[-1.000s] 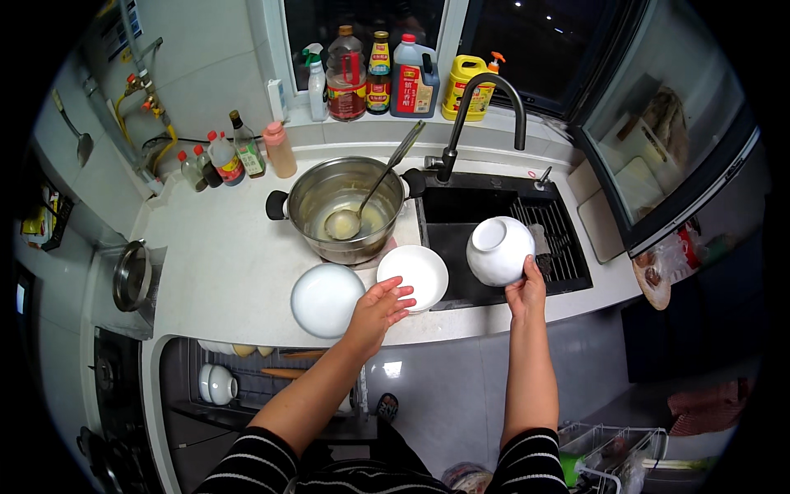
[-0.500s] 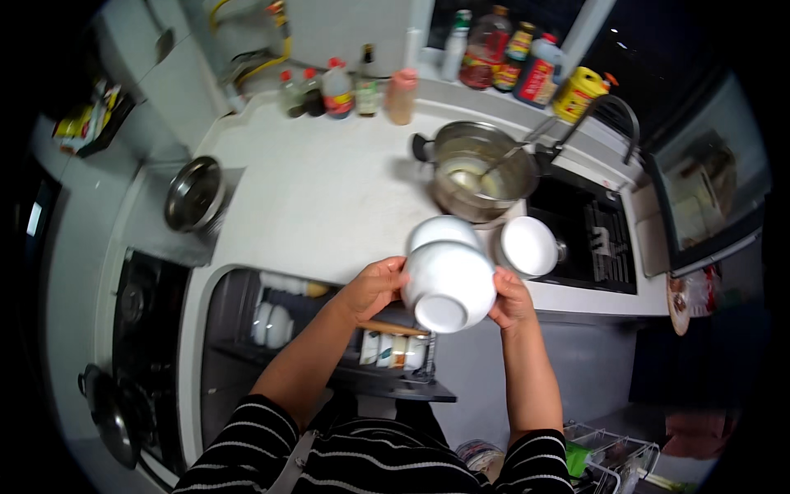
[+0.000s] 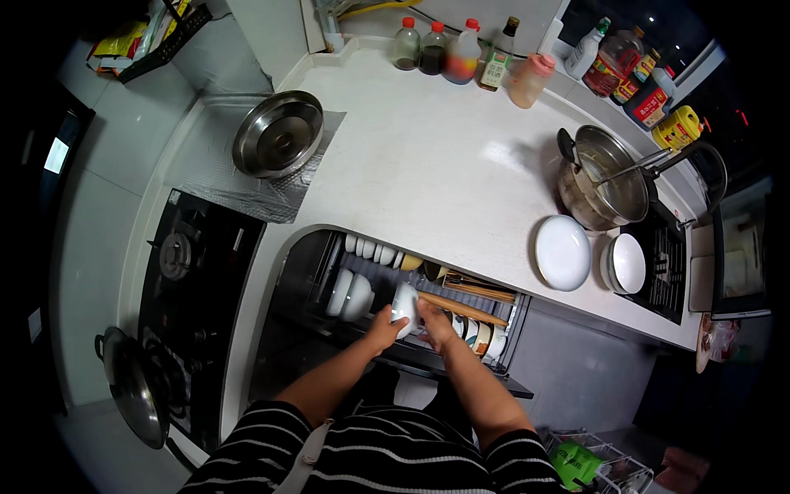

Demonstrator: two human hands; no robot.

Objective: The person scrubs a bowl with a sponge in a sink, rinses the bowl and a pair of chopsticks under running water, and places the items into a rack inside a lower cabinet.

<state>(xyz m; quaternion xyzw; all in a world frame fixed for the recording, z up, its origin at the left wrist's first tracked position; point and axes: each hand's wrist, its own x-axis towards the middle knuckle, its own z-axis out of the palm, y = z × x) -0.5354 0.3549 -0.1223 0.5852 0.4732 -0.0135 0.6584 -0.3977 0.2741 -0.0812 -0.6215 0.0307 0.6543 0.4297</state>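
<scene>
A white bowl (image 3: pixel 404 308) is tilted on its side within the open drawer (image 3: pixel 516 380), held between my two hands. My left hand (image 3: pixel 383 331) grips its near left side. My right hand (image 3: pixel 435 323) has its fingers on the bowl's right side, partly hidden. Left of it in the drawer, white bowls (image 3: pixel 356 298) stand on edge. A wooden rolling pin (image 3: pixel 469 309) lies to the right of the bowl, beside chopsticks (image 3: pixel 480 288) and a row of cups (image 3: pixel 477 333).
On the counter (image 3: pixel 428 156) are a white dish (image 3: pixel 564 253), stacked white bowls (image 3: pixel 628 263) and a steel pot (image 3: pixel 605 177) with a ladle. A steel basin (image 3: pixel 278 134) sits near the stove (image 3: pixel 197 288). Bottles (image 3: pixel 498 53) line the back. The drawer front juts out before me.
My hands have carried the white bowl left and down from above the counter edge into the drawer. The view has turned left, so the counter and pot appear further right.
</scene>
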